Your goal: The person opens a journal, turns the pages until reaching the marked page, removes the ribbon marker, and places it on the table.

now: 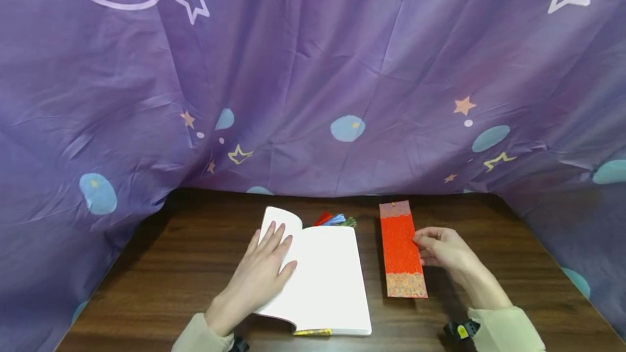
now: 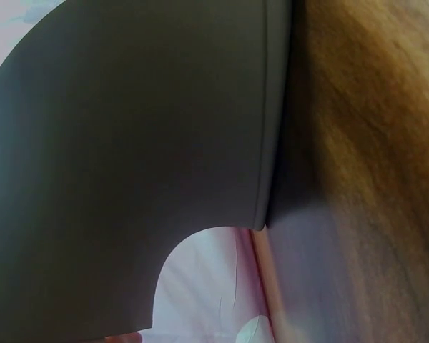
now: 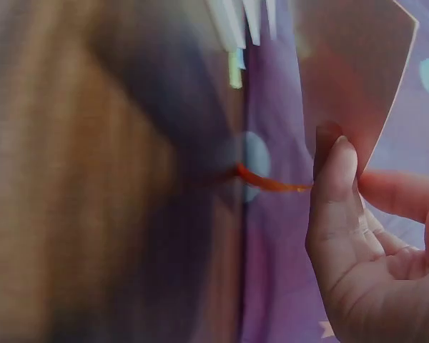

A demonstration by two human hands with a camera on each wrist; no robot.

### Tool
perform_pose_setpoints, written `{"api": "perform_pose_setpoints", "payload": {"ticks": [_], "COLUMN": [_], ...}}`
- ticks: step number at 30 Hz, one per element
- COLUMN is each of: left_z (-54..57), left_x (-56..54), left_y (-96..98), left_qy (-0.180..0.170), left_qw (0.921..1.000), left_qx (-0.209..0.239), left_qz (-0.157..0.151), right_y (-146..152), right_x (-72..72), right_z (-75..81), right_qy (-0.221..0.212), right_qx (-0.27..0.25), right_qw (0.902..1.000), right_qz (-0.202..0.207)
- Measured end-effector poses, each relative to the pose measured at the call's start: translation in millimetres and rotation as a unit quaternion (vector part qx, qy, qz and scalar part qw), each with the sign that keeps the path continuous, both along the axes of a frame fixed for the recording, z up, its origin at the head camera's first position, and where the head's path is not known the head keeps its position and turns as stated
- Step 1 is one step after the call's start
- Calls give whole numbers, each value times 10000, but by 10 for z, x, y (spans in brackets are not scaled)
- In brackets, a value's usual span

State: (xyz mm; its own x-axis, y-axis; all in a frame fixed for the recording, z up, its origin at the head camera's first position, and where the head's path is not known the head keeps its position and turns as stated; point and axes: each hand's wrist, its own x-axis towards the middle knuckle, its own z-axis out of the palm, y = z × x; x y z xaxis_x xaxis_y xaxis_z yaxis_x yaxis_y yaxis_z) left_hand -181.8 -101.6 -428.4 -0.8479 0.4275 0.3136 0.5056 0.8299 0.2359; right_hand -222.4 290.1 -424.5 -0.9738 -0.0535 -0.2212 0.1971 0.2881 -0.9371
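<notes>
A book (image 1: 332,281) with blank white pages lies open on the table. My left hand (image 1: 261,270) rests flat on its left page, fingers spread and fairly straight. In the left wrist view a large shaded sheet of the book (image 2: 143,157) fills most of the picture, and only a fingertip (image 2: 125,338) shows below it. Right of the book, my right hand (image 1: 445,249) pinches the right edge of a red bookmark (image 1: 401,243) with patterned ends. The right wrist view shows the thumb and a finger on that bookmark (image 3: 357,78), with an orange cord (image 3: 268,182) beside the thumb.
Red, blue and green tassels (image 1: 336,220) stick out past the book's top edge. A yellow patterned strip (image 1: 313,332) shows under its bottom edge. The dark wooden table (image 1: 171,265) meets a purple curtain (image 1: 293,86) at the back and sides.
</notes>
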Motion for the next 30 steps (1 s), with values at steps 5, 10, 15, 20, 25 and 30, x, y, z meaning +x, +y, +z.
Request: {"api": "perform_pose_setpoints", "payload": {"ticks": [5,10,15,20,25,30], "left_z": [0,-6,-9,-19,-35,-46], "left_x": [18,26,27,27,32,42], "left_y": [-2,10,26,31,32,43], "left_qy": [65,96,177,260,242,280], "left_qw": [10000,9999,9998,9996,9997,9996], "left_qx": [14,60,64,52,82,102], "left_qz": [-2,3,1,-2,3,9], "right_y": [-56,-68,-48,-49,-64,-127], "right_x": [80,133,163,170,157,160], "right_z": [-136,-210,-247,-282,-308,-315], "right_qy": [-209,-265,-274,-250,-184,-58], "right_qx": [44,-12,-55,177,785,1423], "right_qw": [9997,9994,9987,9985,9962,9895], "right_qz": [87,220,423,454,324,240]}}
